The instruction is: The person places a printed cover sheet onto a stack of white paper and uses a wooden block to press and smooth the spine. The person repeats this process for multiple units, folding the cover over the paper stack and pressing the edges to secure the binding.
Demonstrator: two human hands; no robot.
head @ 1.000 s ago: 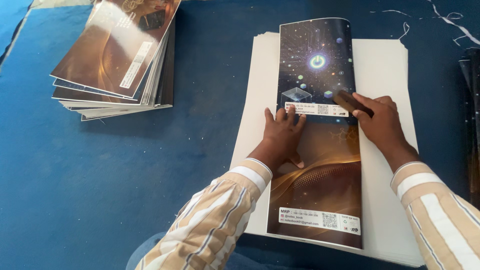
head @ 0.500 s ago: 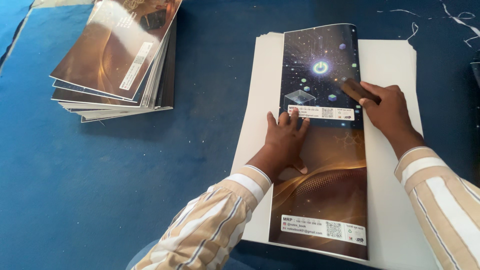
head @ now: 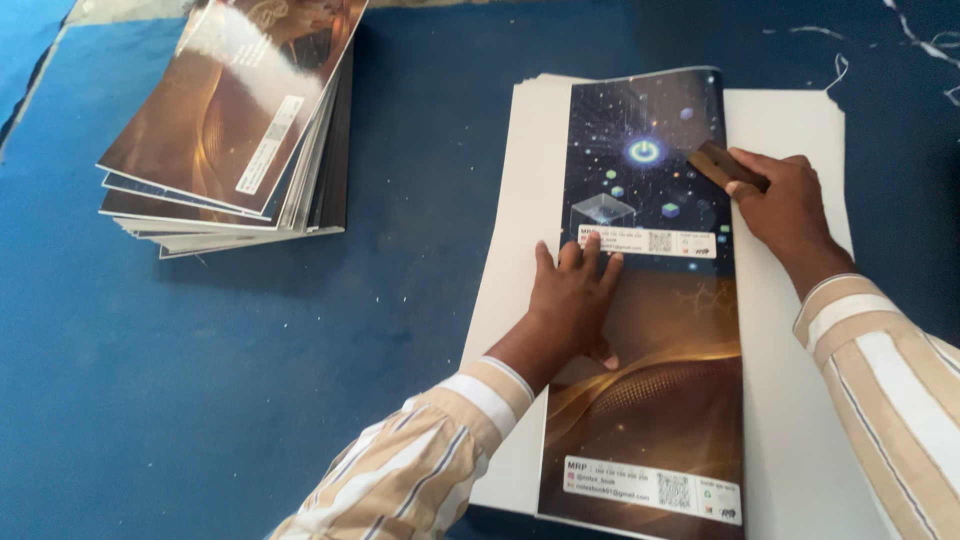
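Your right hand [head: 790, 205] has slid the small brown block [head: 727, 166] further up the glossy printed cover [head: 650, 330] since a second ago. At far left a stack of folded covers [head: 235, 130] sits on the blue bench [head: 200, 380]. Your left hand [head: 572, 300] presses flat, fingers spread, on the cover, which lies on white sheets [head: 790, 400]. The right hand is closed around the block at the cover's right edge.

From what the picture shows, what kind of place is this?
Probably a small printing or book-binding workshop. A stack of glossy covers lies on a blue worktable, and the right hand presses a wooden block along a folded cover on white sheets.
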